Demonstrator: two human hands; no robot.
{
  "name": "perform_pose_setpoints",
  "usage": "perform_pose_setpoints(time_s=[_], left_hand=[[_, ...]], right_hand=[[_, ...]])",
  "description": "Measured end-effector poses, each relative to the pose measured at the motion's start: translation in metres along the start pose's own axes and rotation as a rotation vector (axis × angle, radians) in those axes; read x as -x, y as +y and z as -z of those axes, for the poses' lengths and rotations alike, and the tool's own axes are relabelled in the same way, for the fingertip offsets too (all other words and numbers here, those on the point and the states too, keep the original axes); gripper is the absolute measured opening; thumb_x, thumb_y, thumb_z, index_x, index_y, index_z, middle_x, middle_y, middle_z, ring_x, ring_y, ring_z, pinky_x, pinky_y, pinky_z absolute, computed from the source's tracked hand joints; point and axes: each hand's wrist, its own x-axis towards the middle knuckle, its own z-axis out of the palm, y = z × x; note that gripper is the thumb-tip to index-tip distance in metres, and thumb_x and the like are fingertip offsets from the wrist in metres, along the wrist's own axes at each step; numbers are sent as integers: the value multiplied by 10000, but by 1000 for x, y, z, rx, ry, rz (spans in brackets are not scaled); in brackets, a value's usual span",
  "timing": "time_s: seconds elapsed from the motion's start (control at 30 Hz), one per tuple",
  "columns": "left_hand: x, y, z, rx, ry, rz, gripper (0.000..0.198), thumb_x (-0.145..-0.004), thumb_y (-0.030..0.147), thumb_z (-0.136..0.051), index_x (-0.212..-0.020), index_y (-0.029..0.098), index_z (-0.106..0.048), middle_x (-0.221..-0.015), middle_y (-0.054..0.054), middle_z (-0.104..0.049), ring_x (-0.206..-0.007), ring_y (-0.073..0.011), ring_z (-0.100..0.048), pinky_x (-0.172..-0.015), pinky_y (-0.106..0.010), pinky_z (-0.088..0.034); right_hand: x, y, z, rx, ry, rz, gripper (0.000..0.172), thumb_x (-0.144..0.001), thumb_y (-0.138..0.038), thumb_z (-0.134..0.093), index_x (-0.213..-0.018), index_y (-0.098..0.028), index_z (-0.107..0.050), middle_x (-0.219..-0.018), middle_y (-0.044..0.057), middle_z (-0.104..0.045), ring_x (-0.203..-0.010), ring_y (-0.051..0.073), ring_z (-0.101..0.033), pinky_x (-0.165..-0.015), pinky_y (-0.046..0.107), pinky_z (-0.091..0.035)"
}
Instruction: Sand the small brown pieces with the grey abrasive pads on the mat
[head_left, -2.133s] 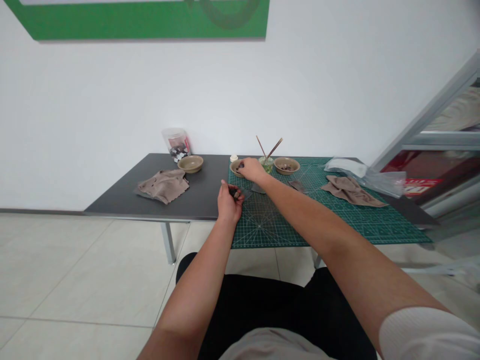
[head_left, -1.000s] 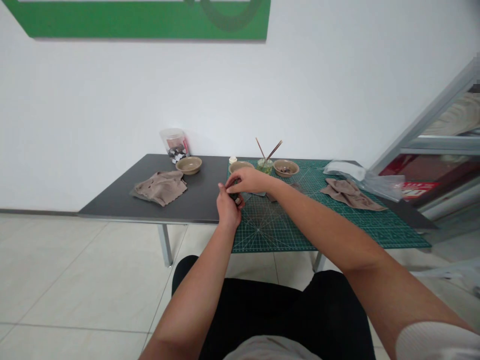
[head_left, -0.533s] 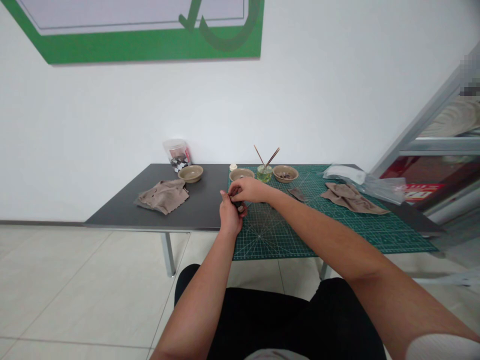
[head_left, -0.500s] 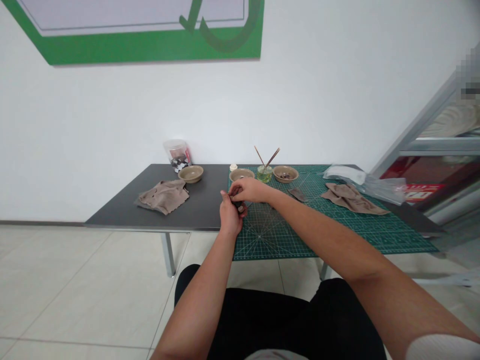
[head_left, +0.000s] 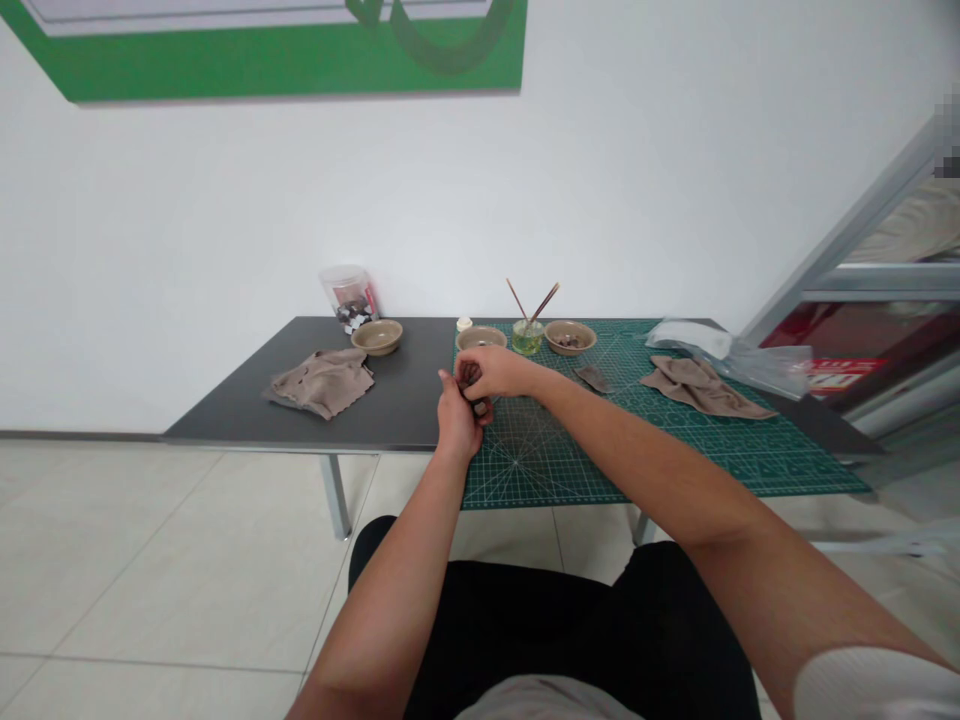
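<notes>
The person's left hand [head_left: 457,422] is closed around a small dark object [head_left: 473,402], thumb raised, above the left edge of the green mat. The right hand [head_left: 496,372] arches over it from the other side, its fingers curled down to the object; whether they grip it or only touch it cannot be told, since the knuckles hide their tips. The object therefore sits between the two hands, mostly covered. Just beyond the right hand stands a tan bowl [head_left: 481,333], partly hidden, with a small white-topped container [head_left: 464,324] near its left rim. To the right of that bowl are a glass jar [head_left: 527,341] of yellowish-green liquid, with thin sticks [head_left: 545,302] leaning out of it, and a second bowl [head_left: 577,348] holding small dark pieces. A flat brownish piece [head_left: 593,378] lies on the green mat [head_left: 555,480] in front of the second bowl. Farther right, a crumpled brown cloth [head_left: 701,386] lies near a clear plastic bag [head_left: 765,366]. On the dark worktop [head_left: 409,400] left of the mat are another brown cloth [head_left: 324,382], a third bowl [head_left: 377,338] and a clear tub [head_left: 349,297] of dark and white pieces. A green-bordered board [head_left: 300,70] hangs on the white wall [head_left: 225,220] behind.
</notes>
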Motion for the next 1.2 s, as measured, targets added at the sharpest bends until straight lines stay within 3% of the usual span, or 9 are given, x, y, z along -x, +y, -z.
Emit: perform_pose_setpoints(time_s=[0.3, 0.4, 0.53, 0.63, 0.7, 0.83, 0.93, 1.2], left_hand=[[-2, -1, 4, 17, -9, 0, 597, -859, 756, -395, -845, 177, -542, -572, 0, -550, -400, -96, -487, -329, -165, -240], [-4, -2, 6, 46, -22, -12, 552, -861, 720, -455, -861, 177, -558, -617, -6, -563, -415, -86, -482, -339, -165, -231], [-6, -2, 6, 80, -25, -32, 329, -865, 488, -606, -921, 163, -601, -636, 18, -539, -425, -59, -434, -358, -162, -240], [-5, -1, 6, 72, -12, -37, 259, -841, 386, -594, -909, 140, -632, -630, 22, -515, -424, -56, -417, -358, -170, -229], [-4, -1, 6, 73, 5, -37, 229, -814, 355, -577, -873, 140, -631, -629, 20, -512, -426, -60, -425, -357, -173, -218], [-3, 0, 5, 57, 21, -50, 204, -778, 333, -578, -872, 155, -613, -635, 18, -524, -427, -66, -443, -359, -173, -211], [-3, -1, 5, 47, 23, -76, 194, -800, 335, -588, -912, 177, -583, -651, 23, -532, -431, -68, -446, -362, -170, -223], [-4, -4, 7, 50, -2, -110, 263, -841, 418, -645, -932, 201, -527, -665, 43, -513, -440, -53, -434, -378, -157, -240]], right_hand=[[-7, 17, -10, -481, 30, -66, 210, -631, -170, -684, -816, -181, -586, -687, -28, -631, -602, 117, -578, -506, 203, -442], [-9, 18, -12, -621, 130, -81, 235, -616, -186, -699, -813, -186, -571, -683, -32, -622, -611, 117, -577, -535, 212, -459], [-22, 24, -9, -666, 349, -111, 232, -630, -207, -689, -827, -186, -569, -700, -31, -624, -678, 131, -603, -654, 251, -492], [-38, 34, -5, -530, 507, -149, 217, -641, -201, -660, -835, -186, -563, -721, -31, -621, -692, 130, -590, -668, 250, -477], [-48, 42, -4, -334, 541, -178, 217, -636, -177, -651, -836, -185, -568, -741, -24, -635, -708, 135, -592, -689, 254, -473], [-59, 53, -9, 93, 447, -257, 211, -671, -175, -649, -877, -196, -611, -847, 8, -693, -796, 162, -626, -756, 271, -466], [-60, 55, -16, 285, 357, -326, 214, -725, -205, -634, -939, -203, -633, -906, 35, -722, -868, 193, -653, -794, 284, -464], [-65, 48, -17, 405, 344, -472, 248, -860, -241, -515, -1075, -174, -619, -996, 124, -719, -940, 253, -666, -827, 329, -484]])
